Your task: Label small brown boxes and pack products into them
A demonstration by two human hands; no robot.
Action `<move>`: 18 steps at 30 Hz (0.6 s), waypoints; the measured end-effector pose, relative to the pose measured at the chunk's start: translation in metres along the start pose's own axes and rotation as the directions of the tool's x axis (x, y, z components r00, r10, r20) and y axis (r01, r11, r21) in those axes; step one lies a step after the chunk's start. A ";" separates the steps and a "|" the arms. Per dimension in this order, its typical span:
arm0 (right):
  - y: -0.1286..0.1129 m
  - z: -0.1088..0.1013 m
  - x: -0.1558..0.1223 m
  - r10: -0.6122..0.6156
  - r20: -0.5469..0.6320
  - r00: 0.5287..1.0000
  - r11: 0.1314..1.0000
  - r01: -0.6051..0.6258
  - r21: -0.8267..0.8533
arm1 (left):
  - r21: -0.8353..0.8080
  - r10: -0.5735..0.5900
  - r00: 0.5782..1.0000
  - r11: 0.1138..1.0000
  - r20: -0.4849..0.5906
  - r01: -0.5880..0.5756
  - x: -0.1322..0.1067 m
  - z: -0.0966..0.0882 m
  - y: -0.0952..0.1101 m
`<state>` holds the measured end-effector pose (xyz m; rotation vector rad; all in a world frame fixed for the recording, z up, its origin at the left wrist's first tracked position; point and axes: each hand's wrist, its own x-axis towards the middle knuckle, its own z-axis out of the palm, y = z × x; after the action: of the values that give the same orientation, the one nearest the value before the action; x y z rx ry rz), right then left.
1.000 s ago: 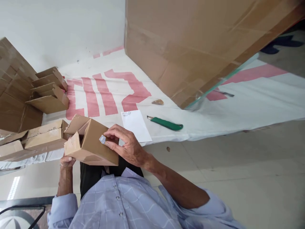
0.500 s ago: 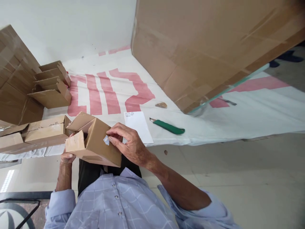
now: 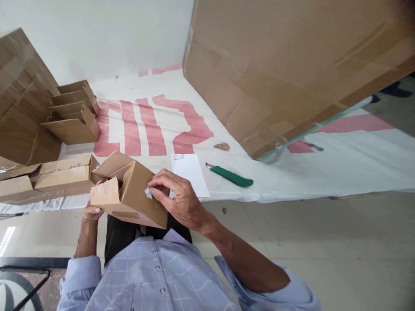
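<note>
A small brown cardboard box (image 3: 136,198) with open end flaps is held in front of my chest, at the table's near edge. My left hand (image 3: 91,211) grips its lower left end from below. My right hand (image 3: 181,201) lies across the box's upper face. Its thumb and fingertips are pinched on a small white sticker (image 3: 148,192) against the cardboard. Just beyond the right hand, a white sticker sheet (image 3: 191,172) lies on the table, with a few stickers at its far edge.
A green-handled utility knife (image 3: 231,176) lies right of the sheet. A very large carton (image 3: 275,65) fills the upper right. More small boxes (image 3: 61,177) lie at the left, others are stacked (image 3: 76,114) behind. The white cloth (image 3: 145,108) has red lettering.
The box and both hands have hardly moved. My right fingers have slid further over the sticker, covering more of it. The camera has shifted a little.
</note>
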<state>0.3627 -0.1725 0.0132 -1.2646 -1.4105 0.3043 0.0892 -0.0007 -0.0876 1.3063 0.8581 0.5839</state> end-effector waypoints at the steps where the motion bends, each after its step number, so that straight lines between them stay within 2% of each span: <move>1: 0.001 0.000 0.000 0.006 0.000 1.000 1.000 -0.006 -0.006 | -0.024 0.000 1.000 1.000 0.002 0.000 0.001 -0.001 -0.001; 5: 0.001 0.001 0.001 0.002 0.014 1.000 1.000 -0.002 -0.003 | -0.136 0.012 1.000 0.991 -0.008 -0.013 0.003 -0.007 -0.008; 8: -0.003 0.002 -0.001 -0.021 0.010 1.000 1.000 0.021 -0.005 | -0.220 0.020 0.999 0.975 -0.049 -0.030 -0.003 -0.008 -0.015; 14: -0.001 0.003 -0.009 -0.062 -0.001 0.998 0.996 0.062 -0.072 | -0.271 0.002 0.988 0.962 -0.153 -0.044 -0.014 -0.013 -0.030; 18: -0.006 0.003 -0.009 -0.053 0.017 0.998 0.995 0.054 -0.082 | -0.328 0.006 0.991 0.943 -0.133 -0.049 -0.017 -0.014 -0.031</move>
<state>0.3548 -0.1811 0.0121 -1.2914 -1.4799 0.2206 0.0652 -0.0117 -0.1151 0.9830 0.8082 0.8059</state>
